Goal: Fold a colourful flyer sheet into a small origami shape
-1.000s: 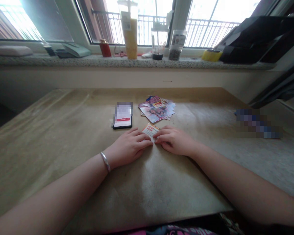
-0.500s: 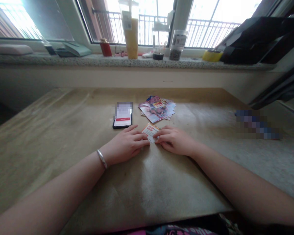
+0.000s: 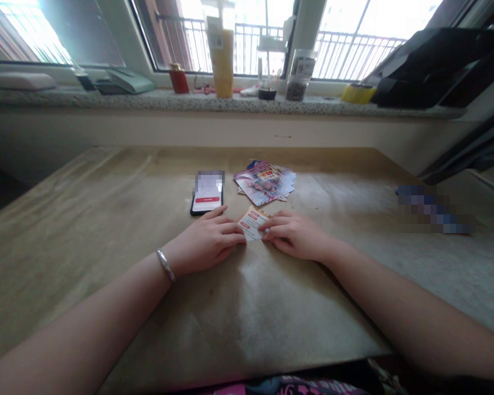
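A small white card with red marks [image 3: 251,223] lies on the tan table [image 3: 107,219] between my two hands. My left hand [image 3: 203,241], with a silver bangle at the wrist, rests flat with its fingers stretched out, the fingertips touching the card's left edge. My right hand [image 3: 294,235] lies with curled fingers pressed on the card's right edge. Just beyond my left hand is a black phone [image 3: 207,198] with a lit screen. A fanned pile of colourful cards [image 3: 265,184] sits behind the small card.
The stone windowsill [image 3: 148,101] carries a tall yellow drink cup [image 3: 222,55], a red can [image 3: 178,81], jars, a yellow tape roll [image 3: 356,93] and a dark case [image 3: 432,66]. A blurred blue item [image 3: 434,208] lies at the table's right.
My left hand has slid a little left and back, away from the right hand, so more of the small card shows. The right hand has stayed put.
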`<state>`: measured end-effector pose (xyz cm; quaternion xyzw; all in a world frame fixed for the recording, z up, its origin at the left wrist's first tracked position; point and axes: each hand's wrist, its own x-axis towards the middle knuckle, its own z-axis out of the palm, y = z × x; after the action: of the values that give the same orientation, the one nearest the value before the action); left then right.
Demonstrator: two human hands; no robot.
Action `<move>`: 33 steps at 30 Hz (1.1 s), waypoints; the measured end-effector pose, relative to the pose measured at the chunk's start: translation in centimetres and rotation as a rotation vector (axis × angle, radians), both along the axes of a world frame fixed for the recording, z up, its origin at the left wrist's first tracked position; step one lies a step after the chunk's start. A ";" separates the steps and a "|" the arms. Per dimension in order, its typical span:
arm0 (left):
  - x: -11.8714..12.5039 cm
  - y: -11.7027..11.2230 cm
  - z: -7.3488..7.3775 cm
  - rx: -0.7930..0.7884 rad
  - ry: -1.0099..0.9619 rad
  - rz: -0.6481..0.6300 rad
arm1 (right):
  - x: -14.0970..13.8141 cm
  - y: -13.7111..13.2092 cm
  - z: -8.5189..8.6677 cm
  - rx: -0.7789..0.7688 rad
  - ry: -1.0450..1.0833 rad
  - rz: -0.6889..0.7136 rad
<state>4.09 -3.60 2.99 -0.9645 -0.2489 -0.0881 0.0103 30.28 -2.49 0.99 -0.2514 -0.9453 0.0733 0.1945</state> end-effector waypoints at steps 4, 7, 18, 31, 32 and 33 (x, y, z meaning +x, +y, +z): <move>-0.5 0.1 0.4 0.022 0.041 -0.018 | 0.0 0.0 0.1 0.005 0.005 0.006; -0.8 0.3 0.5 0.051 0.053 -0.033 | 0.0 0.0 -0.1 0.012 0.014 0.006; -1.9 0.5 0.6 -0.022 0.029 -0.027 | 0.3 0.2 -0.4 0.012 0.023 0.010; -2.9 0.6 1.4 -0.118 0.056 0.035 | 0.4 0.2 -0.3 0.018 0.003 0.012; -2.9 0.6 1.4 -0.128 0.055 0.044 | 0.4 0.2 -0.3 0.013 0.005 0.013; -3.0 0.6 1.4 -0.138 0.056 0.051 | 0.4 0.2 -0.3 0.009 0.008 0.013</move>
<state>1.13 -3.03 4.39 -0.9584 -0.2783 -0.0433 -0.0470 30.71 -2.31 0.69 -0.2440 -0.9465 0.0714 0.1988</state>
